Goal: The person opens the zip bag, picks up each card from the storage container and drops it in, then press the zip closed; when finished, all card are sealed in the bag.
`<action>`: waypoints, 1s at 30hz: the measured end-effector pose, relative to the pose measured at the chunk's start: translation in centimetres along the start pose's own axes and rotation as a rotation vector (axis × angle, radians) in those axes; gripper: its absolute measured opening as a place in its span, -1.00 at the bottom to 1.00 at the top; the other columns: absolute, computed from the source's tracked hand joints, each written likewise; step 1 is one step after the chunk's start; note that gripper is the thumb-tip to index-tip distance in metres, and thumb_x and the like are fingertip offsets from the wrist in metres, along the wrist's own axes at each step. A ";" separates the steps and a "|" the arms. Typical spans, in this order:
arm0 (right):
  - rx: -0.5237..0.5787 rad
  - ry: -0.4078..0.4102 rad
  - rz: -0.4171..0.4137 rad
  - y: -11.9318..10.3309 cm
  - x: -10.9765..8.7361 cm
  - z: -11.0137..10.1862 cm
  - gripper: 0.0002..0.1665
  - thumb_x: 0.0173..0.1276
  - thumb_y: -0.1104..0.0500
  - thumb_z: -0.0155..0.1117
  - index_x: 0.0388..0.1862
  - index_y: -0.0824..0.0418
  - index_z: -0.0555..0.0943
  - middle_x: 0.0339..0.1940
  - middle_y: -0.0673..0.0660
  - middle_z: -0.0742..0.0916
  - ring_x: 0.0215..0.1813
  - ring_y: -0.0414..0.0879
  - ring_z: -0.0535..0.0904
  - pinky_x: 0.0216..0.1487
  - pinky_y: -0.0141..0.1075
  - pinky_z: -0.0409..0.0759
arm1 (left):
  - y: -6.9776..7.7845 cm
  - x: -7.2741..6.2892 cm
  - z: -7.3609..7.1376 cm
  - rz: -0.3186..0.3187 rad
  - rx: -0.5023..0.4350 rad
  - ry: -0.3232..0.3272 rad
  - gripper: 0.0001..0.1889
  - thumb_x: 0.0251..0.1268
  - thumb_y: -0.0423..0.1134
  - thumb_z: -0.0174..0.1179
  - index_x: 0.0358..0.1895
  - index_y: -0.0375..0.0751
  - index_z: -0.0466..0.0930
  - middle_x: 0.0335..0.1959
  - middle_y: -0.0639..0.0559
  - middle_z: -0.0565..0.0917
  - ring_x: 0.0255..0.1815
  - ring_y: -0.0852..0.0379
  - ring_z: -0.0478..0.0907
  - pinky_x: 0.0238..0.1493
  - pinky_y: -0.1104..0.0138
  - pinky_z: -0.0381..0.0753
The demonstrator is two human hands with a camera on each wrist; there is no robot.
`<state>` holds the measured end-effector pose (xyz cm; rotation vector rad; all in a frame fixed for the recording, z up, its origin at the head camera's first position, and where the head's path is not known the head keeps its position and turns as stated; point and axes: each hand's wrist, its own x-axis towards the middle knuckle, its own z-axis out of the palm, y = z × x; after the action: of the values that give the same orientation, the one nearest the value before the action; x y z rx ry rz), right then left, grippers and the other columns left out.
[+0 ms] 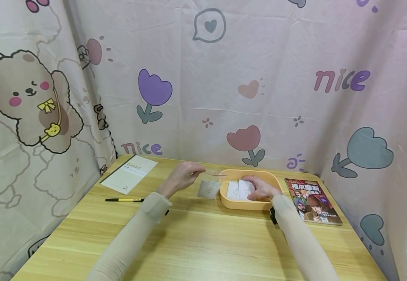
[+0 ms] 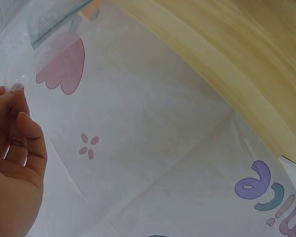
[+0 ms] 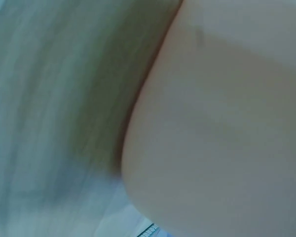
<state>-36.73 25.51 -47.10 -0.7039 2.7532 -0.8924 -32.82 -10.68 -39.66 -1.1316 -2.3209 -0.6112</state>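
My left hand [image 1: 183, 177] pinches the edge of a clear plastic bag [image 1: 214, 173] between thumb and fingertips, left of a yellow-orange basket [image 1: 247, 205]. In the left wrist view, the left hand [image 2: 17, 163] is at the left edge, with a thin red line running along the see-through film above it. A flat greyish packet [image 1: 208, 189] shows below the bag, beside the basket. My right hand [image 1: 261, 189] reaches into the basket and grips a white packet [image 1: 245, 189] with a printed mark. Another white packet [image 1: 233, 190] lies beside it.
A Gambit notebook [image 1: 129, 174] lies at the table's back left, with a yellow-and-black pen [image 1: 124, 200] in front of it. A colourful magazine [image 1: 313, 201] lies right of the basket. Behind the wooden table [image 1: 203, 246] hangs a patterned curtain [image 1: 196, 86].
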 end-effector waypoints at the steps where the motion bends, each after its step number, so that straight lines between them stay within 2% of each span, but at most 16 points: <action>1: 0.015 0.014 -0.005 0.1 0.0 0.0 -0.07 -0.06 0.38 0.53 0.36 0.27 0.41 0.31 0.36 0.48 0.11 0.14 0.44 0.20 0.06 0.42 | 0.0 0.0 0.0 -0.001 0.000 -0.001 -0.83 0.28 -0.43 0.25 -0.13 -0.21 0.76 -0.17 -0.01 0.79 -0.15 0.08 0.73 -0.04 0.24 0.70; 6: 0.140 0.123 0.013 0.5 0.2 0.1 -0.32 0.14 0.43 0.39 0.29 0.20 0.52 0.32 0.29 0.54 0.14 0.12 0.51 0.15 -0.05 0.52 | 0.0 0.0 -0.1 -0.001 -0.008 -0.003 -0.83 0.28 -0.43 0.25 -0.13 -0.23 0.76 -0.17 -0.01 0.79 -0.14 0.07 0.73 -0.03 0.23 0.69; 9: 0.238 0.177 0.041 0.5 0.2 -0.1 -0.48 0.28 0.37 0.29 0.25 0.23 0.56 0.24 0.30 0.61 0.09 0.08 0.57 0.06 -0.19 0.60 | 0.0 0.0 0.0 0.000 -0.012 -0.002 -0.83 0.28 -0.44 0.24 -0.13 -0.25 0.76 -0.17 -0.02 0.79 -0.14 0.06 0.73 -0.02 0.22 0.69; 14: 0.347 0.241 0.146 0.2 0.2 -0.6 -0.51 0.37 0.22 0.29 0.25 0.34 0.53 0.03 0.31 0.68 -0.12 -0.08 0.62 -0.12 -0.30 0.65 | -0.1 0.0 0.0 0.006 -0.010 0.005 -0.83 0.27 -0.44 0.25 -0.13 -0.24 0.76 -0.17 -0.02 0.79 -0.14 0.07 0.73 -0.03 0.23 0.70; 18: 0.415 0.300 0.172 0.0 0.1 -0.9 -0.52 0.37 0.18 0.31 0.18 0.41 0.54 -0.13 0.26 0.72 -0.28 -0.17 0.64 -0.19 -0.29 0.70 | -0.1 0.0 0.0 -0.001 -0.015 0.000 -0.83 0.28 -0.44 0.25 -0.12 -0.24 0.76 -0.16 -0.02 0.79 -0.13 0.06 0.73 -0.02 0.22 0.70; 20: 0.454 0.305 0.163 -0.8 -0.2 -1.3 -0.56 0.37 0.23 0.29 0.13 0.47 0.54 -0.18 0.25 0.73 -0.31 -0.15 0.65 -0.14 -0.16 0.72 | -0.1 0.0 -0.1 -0.010 -0.015 -0.008 -0.83 0.28 -0.43 0.25 -0.12 -0.23 0.76 -0.15 -0.02 0.79 -0.12 0.06 0.73 -0.01 0.23 0.69; 25: 0.513 0.310 0.158 -1.2 -0.1 -1.7 -0.60 0.37 0.28 0.28 0.09 0.53 0.54 -0.25 0.20 0.75 -0.35 -0.13 0.66 -0.02 0.14 0.65 | -0.1 -0.1 -0.1 -0.008 -0.005 -0.007 -0.83 0.28 -0.42 0.25 -0.12 -0.22 0.76 -0.15 -0.03 0.79 -0.12 0.05 0.73 0.00 0.23 0.69; 27: 0.517 0.320 0.157 -0.6 0.3 -1.5 -0.58 0.36 0.25 0.31 0.08 0.51 0.55 -0.27 0.16 0.76 -0.36 -0.16 0.66 -0.03 0.13 0.66 | -0.1 -0.1 -0.1 0.002 0.001 0.000 -0.83 0.27 -0.43 0.25 -0.12 -0.24 0.75 -0.16 -0.04 0.79 -0.12 0.04 0.73 -0.01 0.22 0.69; 30: 0.516 0.332 0.150 -1.0 0.4 -1.6 -0.59 0.34 0.22 0.34 0.04 0.48 0.57 -0.32 0.08 0.76 -0.39 -0.18 0.66 -0.05 0.10 0.67 | -0.2 0.0 -0.1 0.007 0.000 0.003 -0.83 0.28 -0.44 0.25 -0.12 -0.25 0.75 -0.16 -0.04 0.79 -0.12 0.04 0.73 -0.01 0.22 0.69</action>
<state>-37.12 25.41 -45.24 -0.2703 2.5951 -1.7178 -32.90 -10.86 -39.60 -1.1373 -2.3135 -0.6107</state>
